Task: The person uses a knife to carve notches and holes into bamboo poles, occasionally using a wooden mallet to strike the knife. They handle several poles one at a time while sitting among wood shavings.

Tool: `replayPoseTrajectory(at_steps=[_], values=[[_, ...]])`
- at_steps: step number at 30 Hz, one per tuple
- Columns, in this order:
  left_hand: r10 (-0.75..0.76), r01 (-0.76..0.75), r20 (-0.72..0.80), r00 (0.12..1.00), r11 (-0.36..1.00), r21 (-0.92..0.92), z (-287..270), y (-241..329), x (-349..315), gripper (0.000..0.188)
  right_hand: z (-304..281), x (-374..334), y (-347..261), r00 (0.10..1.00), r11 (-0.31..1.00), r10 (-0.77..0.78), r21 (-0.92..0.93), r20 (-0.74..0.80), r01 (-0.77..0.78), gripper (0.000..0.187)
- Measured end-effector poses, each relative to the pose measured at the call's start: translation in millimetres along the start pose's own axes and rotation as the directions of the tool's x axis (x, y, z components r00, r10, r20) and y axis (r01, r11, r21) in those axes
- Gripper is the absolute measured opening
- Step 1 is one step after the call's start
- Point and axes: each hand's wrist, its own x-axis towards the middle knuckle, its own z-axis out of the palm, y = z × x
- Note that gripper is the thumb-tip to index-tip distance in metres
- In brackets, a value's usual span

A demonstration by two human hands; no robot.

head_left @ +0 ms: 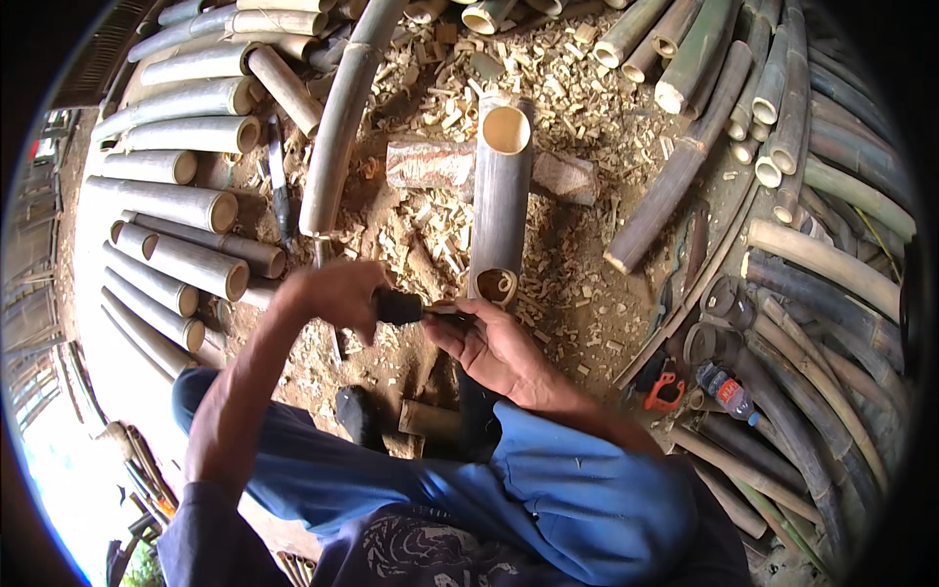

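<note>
My left hand (pixel 337 293) is closed at the black handle (pixel 399 306) of a short hand tool, its fingers partly hidden by the wrist's bend. The tool's narrow front end (pixel 448 313) lies in my right hand (pixel 497 354), pinched between thumb and fingers; its exact kind does not show. Just beyond the hands, a dark bamboo section (pixel 499 210) rests across a log (pixel 430 164). Round openings are cut in it near both ends, and a pale curl of shaving sits in the nearer one. Below my hands are my feet and a short bamboo piece (pixel 428 421).
Wood shavings (pixel 430 230) cover the ground. Bamboo tubes (pixel 181 205) lie stacked at left, with more (pixel 831 254) along the right. A long pole (pixel 342 127) stands out left of the log. A long dark tool (pixel 278 176), an orange handle (pixel 665 391) and a plastic bottle (pixel 724 391) lie around.
</note>
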Motion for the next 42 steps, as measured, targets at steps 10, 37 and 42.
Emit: replayPoseTrajectory(at_steps=[10, 37, 42], values=[[-0.283, -0.169, -0.543, 0.791, 0.751, -0.638, 244, 105, 61, 0.039, -18, -27, -75, 0.938, 0.408, 0.006, -0.855, -0.347, -0.319, 0.024], [-0.308, -0.112, -0.473, 0.826, 0.732, -0.672, 232, 129, 48, 0.051, -15, -38, -64, 0.9, 0.325, -0.183, -0.888, -0.396, -0.325, 0.028], [-0.185, -0.258, -0.442, 0.878, 0.594, -0.762, 243, 64, 28, 0.056, -29, -35, -19, 0.949, 0.464, -0.169, -0.871, -0.266, -0.161, 0.024]])
